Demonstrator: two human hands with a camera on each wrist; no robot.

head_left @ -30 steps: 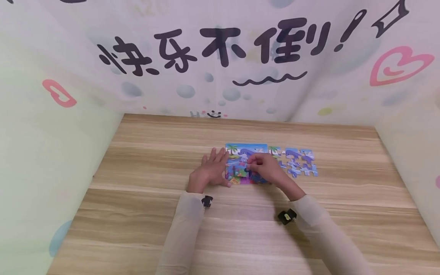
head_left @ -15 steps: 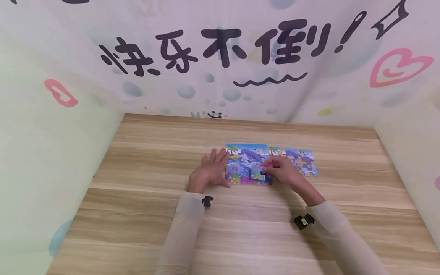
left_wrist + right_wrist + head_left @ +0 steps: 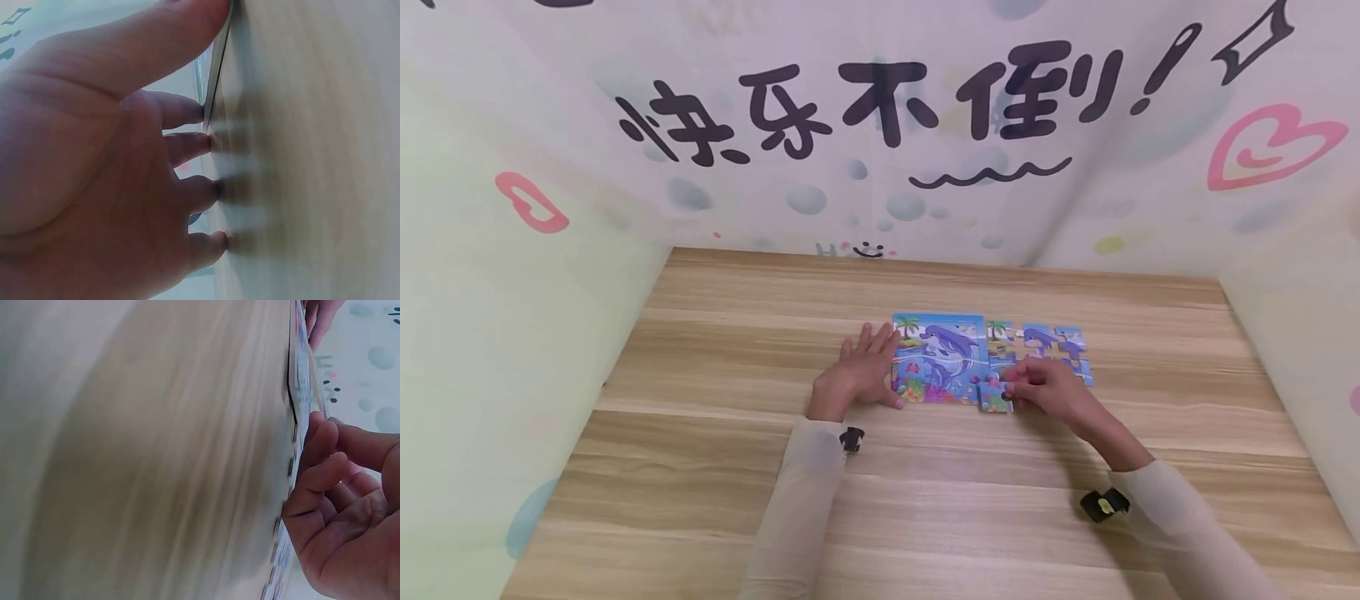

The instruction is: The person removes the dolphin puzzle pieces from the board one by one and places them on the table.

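Grip of the right hand (image 3: 1051,392): thumb and fingertips are together, clamped on the right side of a single puzzle piece (image 3: 995,397). The held piece is printed in blue and green and is located at the lower right corner of the picture card (image 3: 946,357), overlapping that corner in the head view. Contact between piece and card cannot be determined.

The picture card lies flat on the tabletop (image 3: 925,508) and carries a dolphin-and-palm design, with coral colors along its near edge. Just beside its right edge lies the group of puzzle pieces (image 3: 1037,335), printed with matching palm and dolphin parts. The upper pieces are visible; the right hand covers part of the lower area.

Grip of the left hand (image 3: 859,373): fingers are spread apart along the left edge of the picture card, with the thumb at its lower left corner. The left wrist view shows fingertips down at the tabletop surface.

The tabletop has a light wood grain. At its far edge rises a white cloth backdrop (image 3: 760,200), printed with large dark characters (image 3: 891,100), a pink heart outline (image 3: 1225,167) and gray-blue spots.
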